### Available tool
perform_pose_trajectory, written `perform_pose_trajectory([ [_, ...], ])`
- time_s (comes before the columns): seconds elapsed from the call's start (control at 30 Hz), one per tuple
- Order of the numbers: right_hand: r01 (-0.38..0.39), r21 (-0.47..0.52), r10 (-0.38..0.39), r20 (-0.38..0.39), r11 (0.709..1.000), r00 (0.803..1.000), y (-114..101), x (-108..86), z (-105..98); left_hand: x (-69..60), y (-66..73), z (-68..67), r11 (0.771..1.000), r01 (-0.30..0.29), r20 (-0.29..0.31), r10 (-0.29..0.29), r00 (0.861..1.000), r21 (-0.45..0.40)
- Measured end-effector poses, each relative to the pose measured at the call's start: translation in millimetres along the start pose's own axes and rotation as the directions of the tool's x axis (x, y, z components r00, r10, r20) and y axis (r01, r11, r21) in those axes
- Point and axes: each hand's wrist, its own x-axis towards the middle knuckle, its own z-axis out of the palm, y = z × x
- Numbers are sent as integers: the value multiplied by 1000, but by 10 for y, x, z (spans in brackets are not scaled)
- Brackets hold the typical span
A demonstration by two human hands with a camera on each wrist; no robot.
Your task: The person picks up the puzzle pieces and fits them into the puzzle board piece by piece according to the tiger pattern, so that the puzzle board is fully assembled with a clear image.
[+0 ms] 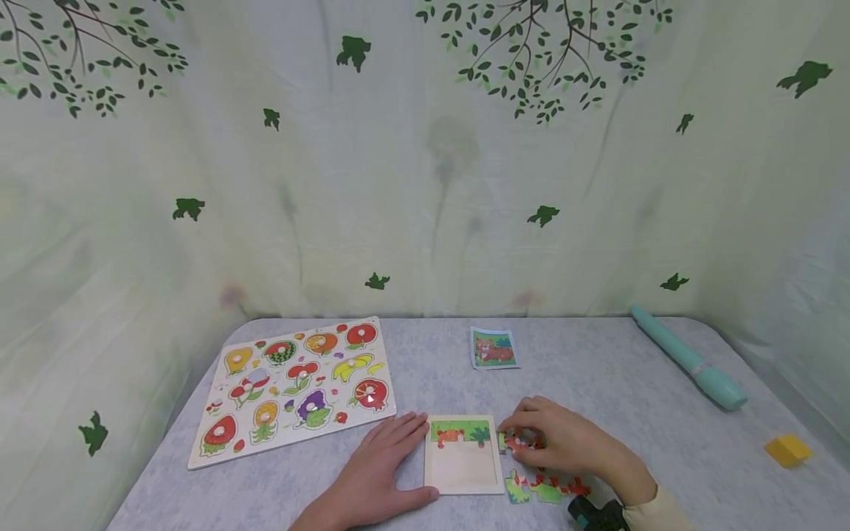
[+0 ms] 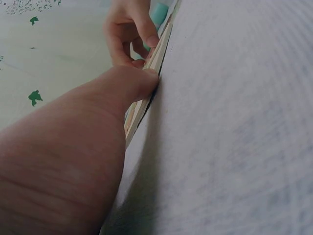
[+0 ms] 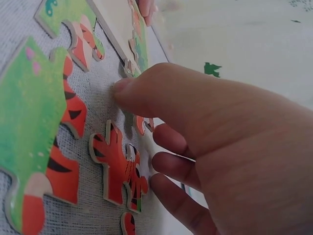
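My left hand (image 1: 381, 472) lies at the left side of a small wooden puzzle tray (image 1: 465, 476), fingers straight along its upper left corner, thumb against its lower left. Fitted along the tray's top is a picture strip (image 1: 458, 434) of green with an orange-red animal. Just right of the tray, my right hand (image 1: 558, 439) curves its fingers over a tiger puzzle piece (image 1: 511, 442). In the right wrist view the thumb (image 3: 132, 93) stands apart from the other visible fingers; the index fingertip is hidden, so a pinch cannot be made out.
Several loose tiger pieces (image 1: 547, 490) lie below my right hand. A fruit puzzle board (image 1: 279, 435) is at the left. Behind the tray lies a small picture card (image 1: 494, 349). At the right are a teal stick-like object (image 1: 684, 361) and a yellow block (image 1: 788, 450).
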Motion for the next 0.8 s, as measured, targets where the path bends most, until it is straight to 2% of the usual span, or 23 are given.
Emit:
perform_pose_trajectory([
  [0.47, -2, -24, 2, -8, 1000, 1000, -27, 3, -22, -14, 12, -4, 1000, -3, -7, 3, 1000, -3],
  [0.8, 47, -38, -49, -48, 998, 998, -90, 13, -25, -7, 17, -11, 1000, 1, -6, -1, 1000, -1],
])
